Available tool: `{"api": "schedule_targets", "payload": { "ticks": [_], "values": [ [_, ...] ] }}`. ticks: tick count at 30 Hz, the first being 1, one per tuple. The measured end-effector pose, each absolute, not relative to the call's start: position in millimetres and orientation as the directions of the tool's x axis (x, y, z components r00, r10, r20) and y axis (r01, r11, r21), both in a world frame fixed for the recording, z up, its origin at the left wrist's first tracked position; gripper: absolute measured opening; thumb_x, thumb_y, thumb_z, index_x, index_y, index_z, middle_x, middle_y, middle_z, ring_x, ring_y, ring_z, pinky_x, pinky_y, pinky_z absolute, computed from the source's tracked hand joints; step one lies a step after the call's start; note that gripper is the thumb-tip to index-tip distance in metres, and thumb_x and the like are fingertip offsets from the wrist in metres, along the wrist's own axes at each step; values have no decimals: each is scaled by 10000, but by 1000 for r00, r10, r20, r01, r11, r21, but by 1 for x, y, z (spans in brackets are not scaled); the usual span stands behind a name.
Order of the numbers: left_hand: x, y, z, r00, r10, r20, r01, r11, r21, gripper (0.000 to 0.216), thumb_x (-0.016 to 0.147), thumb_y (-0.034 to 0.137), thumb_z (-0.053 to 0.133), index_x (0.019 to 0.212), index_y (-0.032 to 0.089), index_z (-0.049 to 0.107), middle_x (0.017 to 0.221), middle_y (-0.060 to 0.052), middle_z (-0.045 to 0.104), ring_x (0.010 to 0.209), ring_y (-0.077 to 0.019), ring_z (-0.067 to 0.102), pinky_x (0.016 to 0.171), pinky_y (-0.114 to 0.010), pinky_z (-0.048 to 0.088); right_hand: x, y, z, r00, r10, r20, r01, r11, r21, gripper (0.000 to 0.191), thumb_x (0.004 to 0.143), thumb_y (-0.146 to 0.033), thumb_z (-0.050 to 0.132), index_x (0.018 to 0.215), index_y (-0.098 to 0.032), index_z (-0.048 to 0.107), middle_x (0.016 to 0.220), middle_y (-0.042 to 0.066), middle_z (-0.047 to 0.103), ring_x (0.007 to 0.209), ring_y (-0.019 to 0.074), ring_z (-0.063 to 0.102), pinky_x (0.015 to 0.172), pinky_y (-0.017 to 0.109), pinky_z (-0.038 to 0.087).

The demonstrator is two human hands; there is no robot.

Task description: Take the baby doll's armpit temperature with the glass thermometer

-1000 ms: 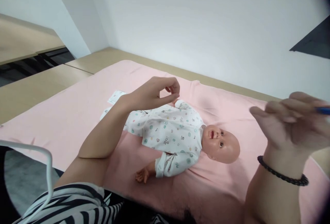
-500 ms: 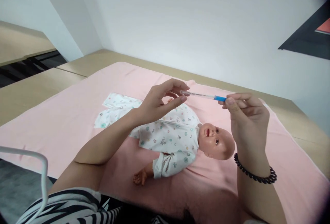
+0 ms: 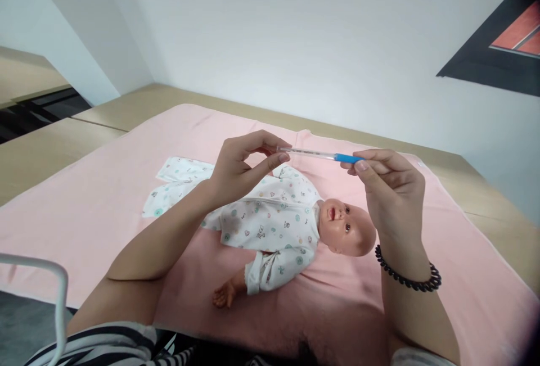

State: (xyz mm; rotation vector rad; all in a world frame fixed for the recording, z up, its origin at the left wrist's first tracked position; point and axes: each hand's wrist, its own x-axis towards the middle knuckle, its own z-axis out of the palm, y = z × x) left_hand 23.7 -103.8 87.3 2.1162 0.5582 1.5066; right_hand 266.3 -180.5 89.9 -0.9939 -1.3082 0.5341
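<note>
A slim clear thermometer (image 3: 310,153) with a blue end (image 3: 348,158) is held level above a baby doll, between my two hands. My right hand (image 3: 392,186) pinches the blue end between thumb and fingers. At the clear end, the thumb and fingertips of my left hand (image 3: 248,166) close round the tip. Below lies the doll (image 3: 270,220) on its back, its bald head to the right, dressed in a white printed outfit. My left forearm hides part of its legs, and my left hand covers some of its far side.
A pink cloth (image 3: 105,208) lies under the doll on a wooden table (image 3: 177,93). White walls (image 3: 295,45) rise behind it. A white curved tube (image 3: 61,298) stands at the lower left. A dark frame (image 3: 476,57) shows at the upper right.
The view has shifted a little, so most things sit further left. More of the blue end shows by my right fingers, and my left fingertips are closer together on the clear tip.
</note>
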Motion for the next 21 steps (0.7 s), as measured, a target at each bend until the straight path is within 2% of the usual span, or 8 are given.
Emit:
{"api": "schedule_targets", "payload": {
  "ticks": [8,15,21],
  "values": [
    [19,-105,91,297,531,794,134,-846,516,171,905,357,705,894,187,723,802,-22,746,716,-120,685,632,-237,584,264,-189,94,223,809,543,269,485,-832,122,867,-301,759,979,-253,748,815,14,718,819,183,731,809,340,613],
    [15,-108,98,354,388,851,191,-921,340,153,930,273,666,809,190,710,715,-2,726,633,-101,649,619,-219,525,263,-197,96,249,820,515,301,440,-846,126,863,-316,764,968,-245,757,765,22,699,847,199,734,700,301,581],
    [14,-111,99,368,434,822,263,-897,356,206,941,348,645,807,216,731,702,-8,729,618,-122,654,606,-246,533,264,-197,97,226,823,521,299,450,-841,115,875,-323,750,963,-250,761,781,28,708,795,188,719,695,319,577]
  ]
}}
